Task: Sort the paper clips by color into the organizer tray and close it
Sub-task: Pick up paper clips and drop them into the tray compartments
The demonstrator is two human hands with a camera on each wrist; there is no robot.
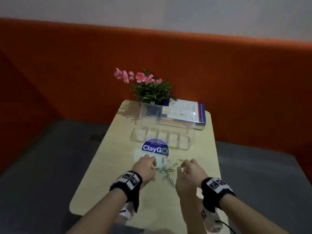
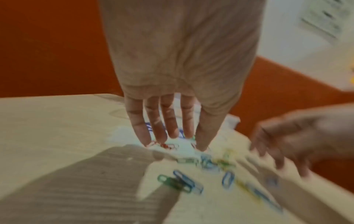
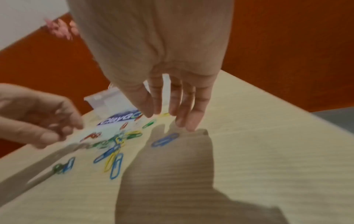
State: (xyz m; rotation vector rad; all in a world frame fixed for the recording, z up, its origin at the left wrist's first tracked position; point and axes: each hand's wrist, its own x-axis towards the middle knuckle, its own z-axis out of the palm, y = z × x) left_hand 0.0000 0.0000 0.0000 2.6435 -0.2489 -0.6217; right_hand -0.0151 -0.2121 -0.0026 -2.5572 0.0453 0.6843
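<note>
With both the left hand and right hand relaxed and empty over the loose paper clips on the table, best pinch one color at a time toward the clear organizer tray just beyond.

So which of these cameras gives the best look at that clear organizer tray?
The head view: the organizer tray lies open on the table, its compartments visible beyond the ClayGo sticker. In the left wrist view the hand hides it; in the right wrist view only a blurred pale patch shows.
</note>
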